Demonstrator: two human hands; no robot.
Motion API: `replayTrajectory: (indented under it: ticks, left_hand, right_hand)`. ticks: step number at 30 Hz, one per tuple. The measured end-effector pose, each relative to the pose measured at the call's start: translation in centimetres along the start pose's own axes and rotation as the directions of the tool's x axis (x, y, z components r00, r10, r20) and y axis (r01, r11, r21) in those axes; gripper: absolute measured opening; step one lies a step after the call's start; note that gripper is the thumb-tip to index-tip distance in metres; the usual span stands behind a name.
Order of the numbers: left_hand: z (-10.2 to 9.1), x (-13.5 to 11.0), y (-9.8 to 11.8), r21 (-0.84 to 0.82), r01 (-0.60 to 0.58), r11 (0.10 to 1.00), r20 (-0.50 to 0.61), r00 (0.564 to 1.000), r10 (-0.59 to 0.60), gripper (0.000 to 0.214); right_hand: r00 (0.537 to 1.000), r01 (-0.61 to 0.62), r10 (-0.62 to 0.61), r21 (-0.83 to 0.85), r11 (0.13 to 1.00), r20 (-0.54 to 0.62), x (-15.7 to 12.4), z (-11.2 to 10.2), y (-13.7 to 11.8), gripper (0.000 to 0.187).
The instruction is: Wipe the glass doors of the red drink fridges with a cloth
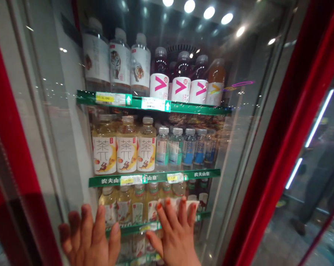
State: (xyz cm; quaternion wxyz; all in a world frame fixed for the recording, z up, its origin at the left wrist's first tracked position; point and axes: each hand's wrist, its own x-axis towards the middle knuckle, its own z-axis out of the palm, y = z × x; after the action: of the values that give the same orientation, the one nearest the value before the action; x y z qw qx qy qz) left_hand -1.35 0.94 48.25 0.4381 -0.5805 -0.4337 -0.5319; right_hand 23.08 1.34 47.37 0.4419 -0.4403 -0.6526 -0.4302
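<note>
Both hands lie flat on the door (239, 155) near its bottom edge. The left hand (89, 240) and the right hand (176, 236) are side by side, fingers spread wide, holding nothing. Only palms meet the smooth glass, so I judge a slip the likeliest trouble: a hard push could send a hand skidding down or sideways. Both hands are also set low and well away from the red frame (289, 129), so force there could twist the door rather than move it squarely.

Behind the glass, bottles stand close to the front edge of each shelf: tea bottles (126, 147) and water bottles (189, 147) on the middle shelf (156, 178), red drinks (180, 81) above. A sharp jolt might rock them against the glass. Whether the door is latched I cannot tell.
</note>
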Motion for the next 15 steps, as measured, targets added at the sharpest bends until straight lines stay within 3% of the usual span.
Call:
replayTrajectory:
  ticks: [1, 3, 5, 7, 8, 10, 11, 13, 15]
  left_hand:
    - [0.0, 0.0, -0.1, 0.004, -0.001, 1.0, 0.002, 1.0, 0.001, 0.082]
    - [0.1, -0.3, -0.2, 0.01, -0.004, 1.0, 0.014, 1.0, 0.004, 0.083]
    - [0.2, -0.6, -0.3, 0.007, 0.002, 1.0, 0.021, 1.0, -0.002, 0.084]
    - [0.2, -1.1, -0.4, 0.002, 0.028, 1.0, 0.032, 0.999, -0.028, 0.086]
    - [0.2, -1.3, -0.5, 0.002, 0.048, 0.999, 0.043, 0.998, -0.049, 0.087]
    - [0.2, -1.8, -0.6, -0.002, 0.098, 0.995, 0.073, 0.993, -0.097, 0.089]
    - [0.2, -1.9, -0.7, -0.009, 0.126, 0.992, 0.088, 0.988, -0.125, 0.089]
    - [0.1, -2.2, -0.8, -0.044, 0.177, 0.983, 0.109, 0.979, -0.172, 0.086]
    - [0.0, -2.4, -0.8, -0.075, 0.207, 0.976, 0.126, 0.972, -0.196, 0.084]
  right_hand:
    - [0.999, 0.038, -0.038, -0.003, 0.999, 0.02, -1.5, 0.0, -0.1, 0.083]
    - [0.996, -0.079, 0.08, -0.023, 0.997, 0.046, -3.4, -0.5, 2.0, 0.084]
    - [0.944, -0.327, 0.328, -0.022, 0.945, 0.035, -2.6, -1.0, 5.3, 0.082]
    - [0.88, -0.475, 0.475, 0.012, 0.88, -0.007, 0.1, -1.2, 6.7, 0.077]
    - [0.882, -0.471, 0.472, 0.023, 0.882, -0.02, 1.4, -1.0, 6.2, 0.077]
    - [0.956, -0.294, 0.294, 0.026, 0.955, -0.014, 2.4, -0.5, 3.3, 0.08]
    - [0.987, -0.157, 0.157, 0.034, 0.987, -0.008, 1.8, -0.3, 1.6, 0.081]
    - [0.999, 0.05, -0.049, 0.064, 0.997, -0.025, -0.8, 0.1, -0.4, 0.082]
    - [0.999, 0.036, -0.035, 0.065, 0.997, -0.026, -3.6, 0.1, 0.9, 0.082]
